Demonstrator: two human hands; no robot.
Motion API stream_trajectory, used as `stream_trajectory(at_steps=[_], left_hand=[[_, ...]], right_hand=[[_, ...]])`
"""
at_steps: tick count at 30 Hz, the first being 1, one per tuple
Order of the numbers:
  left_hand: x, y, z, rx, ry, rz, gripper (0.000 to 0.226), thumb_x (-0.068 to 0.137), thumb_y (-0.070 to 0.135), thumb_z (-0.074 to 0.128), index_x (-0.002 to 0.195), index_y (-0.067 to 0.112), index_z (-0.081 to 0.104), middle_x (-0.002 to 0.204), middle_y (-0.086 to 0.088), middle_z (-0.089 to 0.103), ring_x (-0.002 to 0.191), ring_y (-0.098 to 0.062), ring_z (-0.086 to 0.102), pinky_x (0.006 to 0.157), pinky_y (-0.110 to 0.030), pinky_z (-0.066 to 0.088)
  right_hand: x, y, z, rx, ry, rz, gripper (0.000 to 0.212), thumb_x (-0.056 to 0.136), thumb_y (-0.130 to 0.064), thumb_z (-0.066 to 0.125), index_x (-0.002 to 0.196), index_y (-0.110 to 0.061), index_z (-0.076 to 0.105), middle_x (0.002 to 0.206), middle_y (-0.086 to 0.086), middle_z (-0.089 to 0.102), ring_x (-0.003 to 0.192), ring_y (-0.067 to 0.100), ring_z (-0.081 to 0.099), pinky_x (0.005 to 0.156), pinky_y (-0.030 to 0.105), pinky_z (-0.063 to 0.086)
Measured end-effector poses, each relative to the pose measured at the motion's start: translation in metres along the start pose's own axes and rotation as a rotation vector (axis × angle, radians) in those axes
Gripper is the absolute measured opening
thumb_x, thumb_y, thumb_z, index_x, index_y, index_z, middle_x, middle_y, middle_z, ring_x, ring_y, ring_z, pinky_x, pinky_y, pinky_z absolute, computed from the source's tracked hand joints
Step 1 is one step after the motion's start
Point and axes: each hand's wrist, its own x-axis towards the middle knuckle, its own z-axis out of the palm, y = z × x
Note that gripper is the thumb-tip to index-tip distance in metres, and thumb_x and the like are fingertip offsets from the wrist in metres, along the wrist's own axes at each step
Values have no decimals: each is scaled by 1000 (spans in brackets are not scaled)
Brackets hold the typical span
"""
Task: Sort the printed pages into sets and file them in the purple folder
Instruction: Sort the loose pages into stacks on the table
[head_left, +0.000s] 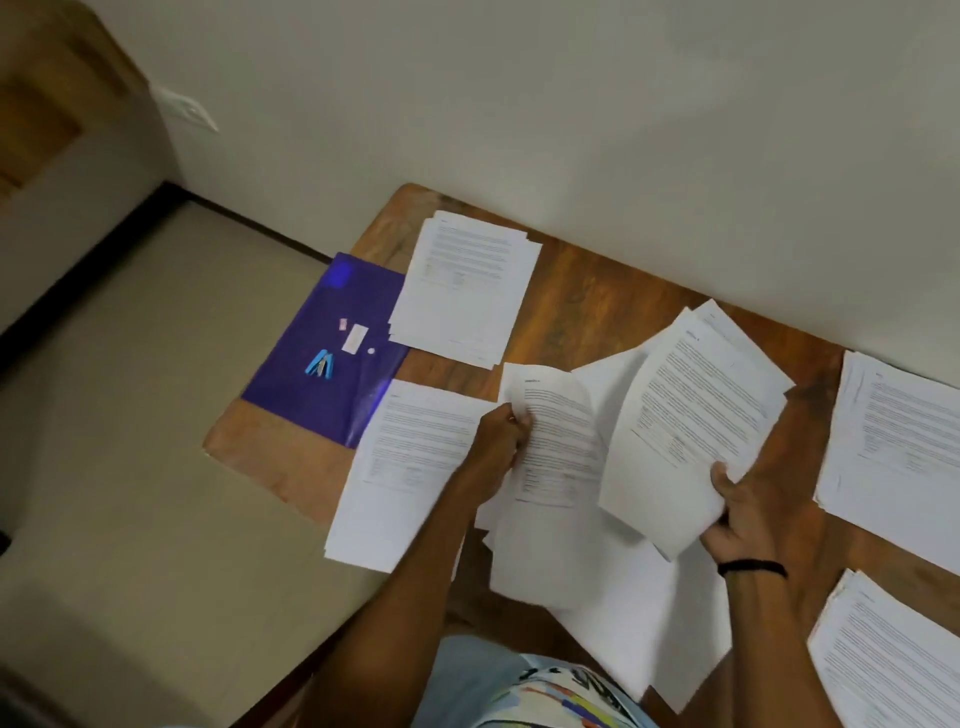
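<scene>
Right hand (748, 525) grips sheaf (691, 431); left hand (501, 431) seemingly pinches a page (561, 436).

Left grip (500, 439): over middle of counter (587, 291), knuckles up, fingers curled, pinching left edge of single page (558, 441).
Left forearm (410, 577): bare, extended, crossing counter's near edge on diagonal.
Right grip (748, 514): over counter, closer to its near edge than left grip; thumb (721, 480) on top of sheaf (691, 415), fingers curled beneath its lower corner.
Right wrist: black band (753, 567) worn.
Grips apart, no contact.
</scene>
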Motion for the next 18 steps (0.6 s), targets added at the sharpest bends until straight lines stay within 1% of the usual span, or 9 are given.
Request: stream_trajectory(at_steps=[2, 4, 8, 10, 11, 13, 14, 15, 18], left_hand=[[-7, -2, -17, -92, -45, -45, 28, 102, 28, 52, 120, 11, 63, 116, -11, 71, 108, -31, 68, 98, -49, 54], [-18, -2, -37, -139, -88, -68, 28, 103, 24, 51, 122, 8, 62, 118, -13, 70, 110, -33, 67, 98, -49, 53], [-30, -7, -89, -118, -47, -75, 28, 103, 24, 51, 121, 7, 62, 117, -13, 70, 108, -32, 68, 96, -46, 54], [-28, -10, -120, -95, 40, -73, 23, 102, 18, 52, 118, 6, 63, 115, -16, 71, 104, -33, 70, 91, -45, 56], [-24, -12, -133, -50, 135, -84, 20, 101, 14, 52, 114, 7, 65, 113, -16, 71, 100, -32, 71, 88, -44, 57], [-11, -17, -157, 114, 340, -99, 15, 99, 8, 52, 106, 9, 66, 110, -15, 72, 89, -25, 71, 76, -36, 58], [-6, -20, -166, 184, 415, -93, 15, 98, 6, 52, 106, 8, 65, 108, -12, 71, 86, -21, 69, 71, -30, 55], [-1, -23, -173, 243, 466, -78, 17, 98, 5, 52, 110, 5, 64, 109, -11, 69, 89, -21, 67, 71, -28, 52], [14, -36, -187, 385, 493, -72, 27, 100, 7, 51, 124, 0, 58, 122, -15, 64, 109, -30, 62, 86, -33, 48]], right_hand=[[-1, 3, 7, 31, -1, 51, 39, 107, -15, 41, 143, -24, 53, 150, 11, 49, 139, 31, 46, 110, 54, 37], [-1, 9, 13, 47, 11, 88, 36, 107, -16, 41, 138, -21, 59, 148, 11, 52, 135, 28, 51, 108, 52, 40], [-4, 18, 25, 45, -15, 127, 40, 104, -18, 48, 144, -16, 51, 142, 11, 57, 131, 27, 55, 105, 54, 43], [-4, 24, 30, 42, -26, 138, 41, 103, -16, 51, 144, -14, 51, 140, 11, 59, 129, 28, 56, 104, 55, 45], [-4, 27, 31, 39, -31, 140, 41, 103, -16, 52, 144, -13, 51, 140, 12, 59, 130, 29, 56, 106, 56, 44], [-3, 35, 33, 7, -50, 149, 42, 102, -16, 55, 144, -12, 51, 142, 14, 57, 133, 32, 53, 113, 57, 38], [-4, 38, 34, -17, -67, 155, 43, 102, -17, 55, 144, -12, 51, 143, 14, 56, 133, 33, 52, 114, 56, 36], [-4, 41, 36, -41, -79, 156, 43, 101, -17, 55, 144, -12, 51, 142, 14, 57, 132, 33, 54, 113, 55, 37], [-7, 52, 49, -136, -19, 148, 40, 97, -14, 62, 136, -10, 58, 133, 13, 64, 123, 32, 61, 106, 52, 47]])
